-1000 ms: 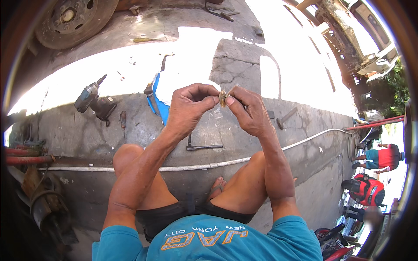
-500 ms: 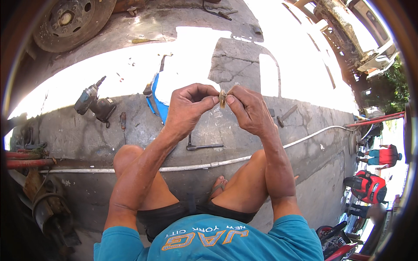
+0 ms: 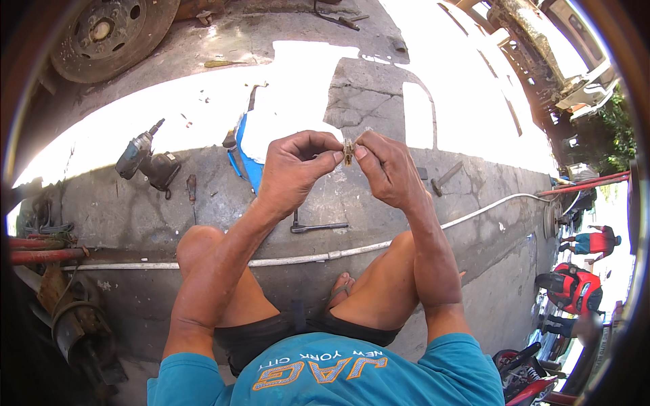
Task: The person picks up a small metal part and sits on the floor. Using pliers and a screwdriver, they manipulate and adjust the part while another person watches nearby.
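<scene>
Between the fingertips of both hands is a small brownish, metallic-looking part (image 3: 348, 152); its exact kind is too small to make out. My left hand (image 3: 292, 169) pinches its left side with thumb and forefinger. From the right, my right hand (image 3: 388, 170) grips it with thumb and bent fingers. Both hands are raised above the ground, ahead of my knees. Below them an L-shaped wrench (image 3: 318, 228) lies on the concrete. Just beyond my left hand is a blue and white object (image 3: 252, 152), partly hidden by that hand and washed out by sunlight.
A cordless impact wrench (image 3: 145, 159) and a screwdriver (image 3: 191, 189) lie to the left. A hammer (image 3: 447, 178) is at the right. A white pipe (image 3: 352, 251) crosses the ground before me. Farther off are a truck wheel (image 3: 101, 30), a red motorcycle (image 3: 572, 289) and another person (image 3: 599, 240).
The small part has turned slightly between my fingertips and looks a little different in outline. Both hands stay almost in place and keep their pinch.
</scene>
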Action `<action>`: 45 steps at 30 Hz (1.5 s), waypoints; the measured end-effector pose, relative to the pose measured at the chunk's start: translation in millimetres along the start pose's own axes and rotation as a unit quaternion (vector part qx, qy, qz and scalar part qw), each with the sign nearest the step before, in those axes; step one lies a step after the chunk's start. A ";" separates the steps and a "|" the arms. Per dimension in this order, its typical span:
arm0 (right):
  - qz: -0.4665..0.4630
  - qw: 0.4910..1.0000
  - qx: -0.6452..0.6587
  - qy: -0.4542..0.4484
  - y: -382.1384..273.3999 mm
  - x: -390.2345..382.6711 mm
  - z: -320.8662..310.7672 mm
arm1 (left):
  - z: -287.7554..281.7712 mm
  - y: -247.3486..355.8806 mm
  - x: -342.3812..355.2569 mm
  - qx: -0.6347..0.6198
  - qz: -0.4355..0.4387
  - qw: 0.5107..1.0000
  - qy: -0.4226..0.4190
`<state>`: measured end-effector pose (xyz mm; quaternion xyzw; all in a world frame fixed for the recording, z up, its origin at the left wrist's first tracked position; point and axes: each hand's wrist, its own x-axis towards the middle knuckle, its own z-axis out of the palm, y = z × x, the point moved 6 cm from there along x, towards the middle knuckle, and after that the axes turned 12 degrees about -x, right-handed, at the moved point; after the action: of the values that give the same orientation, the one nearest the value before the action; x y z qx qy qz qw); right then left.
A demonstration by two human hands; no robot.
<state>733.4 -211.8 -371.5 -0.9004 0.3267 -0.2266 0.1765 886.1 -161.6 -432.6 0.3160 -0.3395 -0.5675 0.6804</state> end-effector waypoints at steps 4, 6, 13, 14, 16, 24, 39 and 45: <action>0.018 1.000 0.021 -0.012 -3.8 -1.6 -4.9 | 2.5 -4.0 2.4 -0.011 0.012 1.000 0.006; 0.037 0.999 0.035 -0.012 -6.1 -0.5 -5.9 | 2.9 -1.7 3.7 -0.016 0.014 1.000 0.011; 0.141 0.982 0.123 0.013 11.2 1.7 6.7 | 4.4 7.6 1.4 0.049 0.006 0.999 -0.004; 0.183 0.970 0.162 0.005 15.3 -2.3 8.2 | 10.5 9.2 1.8 0.048 0.019 0.999 -0.011; 0.235 0.935 0.266 -0.008 12.9 -4.4 14.1 | 11.1 6.4 2.0 0.074 0.037 0.996 -0.022; 0.243 0.903 0.353 0.006 12.9 -6.3 24.0 | 11.2 11.4 -2.9 0.094 0.084 0.991 -0.036; 0.191 0.936 0.295 -0.019 13.4 -7.4 24.3 | 20.5 20.2 -4.8 0.234 0.199 0.950 -0.053; 0.154 0.946 0.282 0.033 -8.4 -5.3 26.5 | 22.3 20.1 -14.6 0.268 0.261 0.927 -0.041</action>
<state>747.9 -197.7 -391.2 -0.7445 0.3902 -0.3090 0.4449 877.2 -145.0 -405.0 0.3630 -0.5771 -0.2703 0.6798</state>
